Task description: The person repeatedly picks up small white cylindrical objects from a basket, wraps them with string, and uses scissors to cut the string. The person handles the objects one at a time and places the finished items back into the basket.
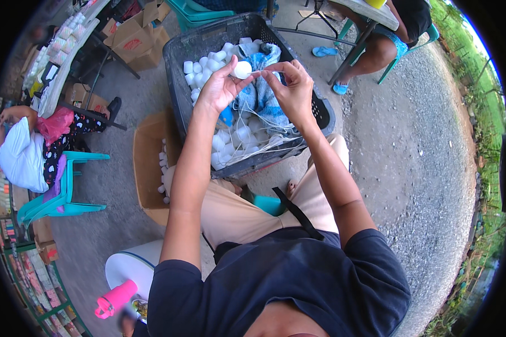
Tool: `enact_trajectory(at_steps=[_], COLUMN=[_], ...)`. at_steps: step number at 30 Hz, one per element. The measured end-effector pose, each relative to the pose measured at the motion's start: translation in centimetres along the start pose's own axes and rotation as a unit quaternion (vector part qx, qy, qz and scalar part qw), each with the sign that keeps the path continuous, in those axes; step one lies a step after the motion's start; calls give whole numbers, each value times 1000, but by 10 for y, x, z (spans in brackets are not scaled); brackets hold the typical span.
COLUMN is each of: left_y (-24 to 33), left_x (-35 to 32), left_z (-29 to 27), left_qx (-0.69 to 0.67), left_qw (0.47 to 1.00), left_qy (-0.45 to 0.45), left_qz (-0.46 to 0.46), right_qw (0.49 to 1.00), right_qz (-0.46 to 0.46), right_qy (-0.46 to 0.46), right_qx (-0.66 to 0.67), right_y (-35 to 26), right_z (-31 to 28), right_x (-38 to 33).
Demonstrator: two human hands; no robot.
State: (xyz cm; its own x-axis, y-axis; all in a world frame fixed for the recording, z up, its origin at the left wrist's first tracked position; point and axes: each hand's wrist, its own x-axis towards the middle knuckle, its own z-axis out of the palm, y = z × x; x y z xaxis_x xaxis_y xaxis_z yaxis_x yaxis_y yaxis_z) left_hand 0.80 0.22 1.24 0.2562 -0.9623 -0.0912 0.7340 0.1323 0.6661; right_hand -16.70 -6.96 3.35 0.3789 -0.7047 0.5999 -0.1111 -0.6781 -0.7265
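Dark blue shirt [298,275] and tan trousers [236,216] fill the bottom. At far left, small colourful packs [22,275] stand in rows on a rack. A brown open box [149,168] sits left of the black basket [180,62], and more brown boxes [135,36] with red marks lie up top. The left hand [219,87] grips a small white cap [242,69] in its fingers above the basket. The right hand [292,90] pinches a thin white string [258,72] at the cap.
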Motion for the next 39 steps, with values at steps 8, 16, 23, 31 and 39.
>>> enact_trajectory(at_steps=[8,16,23,31,39], left_y=[-2,-4,-7,-7,-10], left_x=[-1,0,1,-2,-3], left_z=[2,-1,-1,2,9], left_qx=[27,31,56,90,106], left_qw=[1000,999,998,995,990], left_qy=[10,37,25,14,36], left_qz=[-9,11,31,48,90], right_qw=[999,999,994,988,994], right_qz=[-15,-18,-41,-71,-70], right_qy=[31,-8,-10,-20,-45], right_qx=[-21,-42,-96,-135,-77], right_y=[7,-6,-6,-5,-1], right_z=[9,10,15,21,24], right_x=[2,-4,-1,0,1])
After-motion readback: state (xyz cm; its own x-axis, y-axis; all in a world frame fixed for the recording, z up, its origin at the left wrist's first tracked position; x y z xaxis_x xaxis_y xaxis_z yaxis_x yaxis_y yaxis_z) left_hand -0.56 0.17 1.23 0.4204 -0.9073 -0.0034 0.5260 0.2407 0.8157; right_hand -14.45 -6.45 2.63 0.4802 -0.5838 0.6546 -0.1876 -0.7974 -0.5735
